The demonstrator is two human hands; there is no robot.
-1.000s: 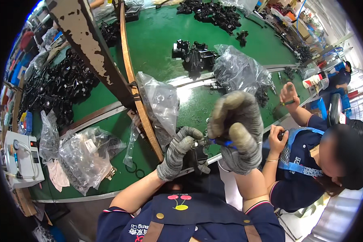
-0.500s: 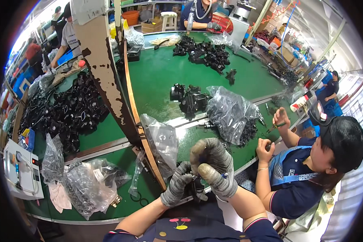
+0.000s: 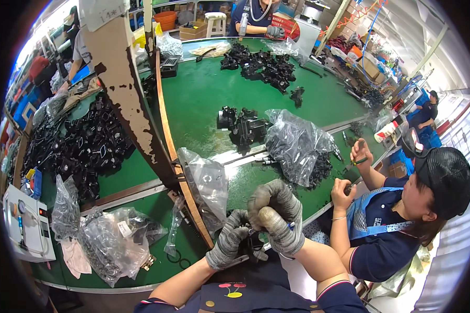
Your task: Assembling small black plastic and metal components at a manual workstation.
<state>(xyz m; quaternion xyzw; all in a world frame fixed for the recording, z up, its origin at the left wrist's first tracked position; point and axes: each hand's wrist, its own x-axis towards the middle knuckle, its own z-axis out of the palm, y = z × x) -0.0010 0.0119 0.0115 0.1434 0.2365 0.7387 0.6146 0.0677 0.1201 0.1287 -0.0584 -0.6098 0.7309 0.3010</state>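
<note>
Both my hands wear grey knitted gloves and meet low in front of my apron. My left hand (image 3: pixel 227 241) is closed round a small black part (image 3: pixel 255 242), mostly covered by the gloves. Right above it, my right hand (image 3: pixel 280 216) curls over with thumb and fingers pinched together. A thin tool with a blue end (image 3: pixel 291 226) pokes out beside the right palm; its kind is hidden in the grip. A clear plastic bag (image 3: pixel 206 182) lies just beyond my hands, and another bag (image 3: pixel 297 143) covers a heap of small dark parts.
A wooden-edged post (image 3: pixel 133 99) divides the green table (image 3: pixel 193 99). Black parts (image 3: pixel 261 68) lie piled at the back, more (image 3: pixel 89 146) at the left. A co-worker (image 3: pixel 397 224) sits close on my right, holding pliers. A white box with a gauge (image 3: pixel 28 224) stands at left.
My right hand's fingers have closed in further over the part. My left hand stays nearly where it was, and the whole view has shifted slightly.
</note>
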